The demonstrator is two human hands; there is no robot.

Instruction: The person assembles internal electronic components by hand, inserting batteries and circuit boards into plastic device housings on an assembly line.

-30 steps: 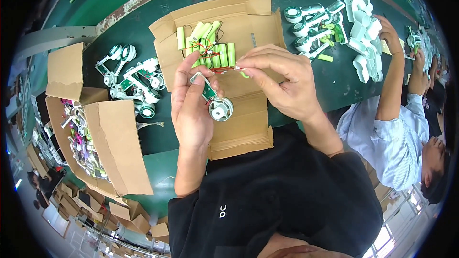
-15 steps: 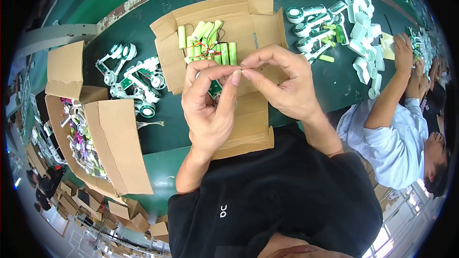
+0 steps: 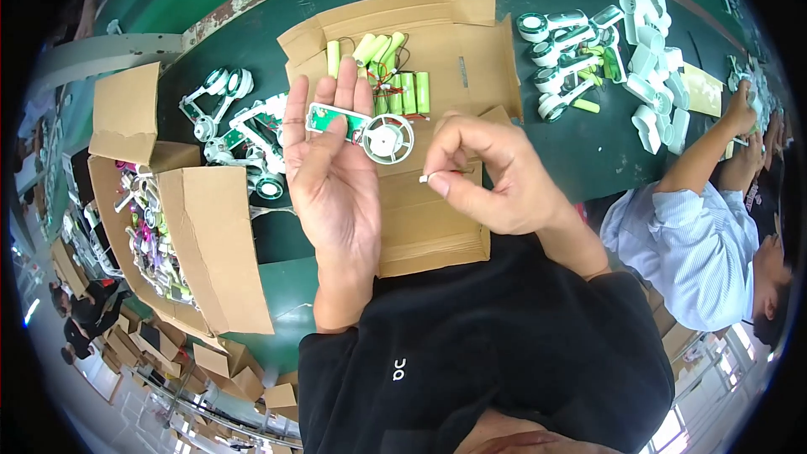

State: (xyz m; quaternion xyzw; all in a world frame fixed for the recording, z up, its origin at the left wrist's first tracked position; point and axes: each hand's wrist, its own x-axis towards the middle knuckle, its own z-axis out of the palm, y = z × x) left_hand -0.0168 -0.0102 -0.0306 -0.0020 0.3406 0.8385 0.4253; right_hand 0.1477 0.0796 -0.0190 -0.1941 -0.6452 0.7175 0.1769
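Note:
My left hand (image 3: 334,197) is palm up, its thumb pressing a small fan assembly onto the fingers. The assembly has a green circuit board (image 3: 319,119) joined to a round white spoked fan housing (image 3: 387,139). To its right, my right hand (image 3: 498,181) pinches a tiny white piece (image 3: 424,178) between thumb and index finger; it looks like a wire connector, but its other end is hidden. Beyond my hands, several light green battery cells (image 3: 409,92) with red and black wires lie on flattened cardboard (image 3: 450,50).
White-and-green fan parts (image 3: 273,185) lie left of the cardboard. Farther left stands an open carton (image 3: 214,248) of mixed small parts. At right are fan handles (image 3: 559,76), pale green shells (image 3: 647,76) and a yellow sheet (image 3: 702,91). A co-worker's arm (image 3: 698,155) reaches over the table's right side.
My hands, fingertips together before, are now apart. The left has turned palm up, bringing the fan assembly into plain view; the right has drawn back lower, pinching the tiny white piece.

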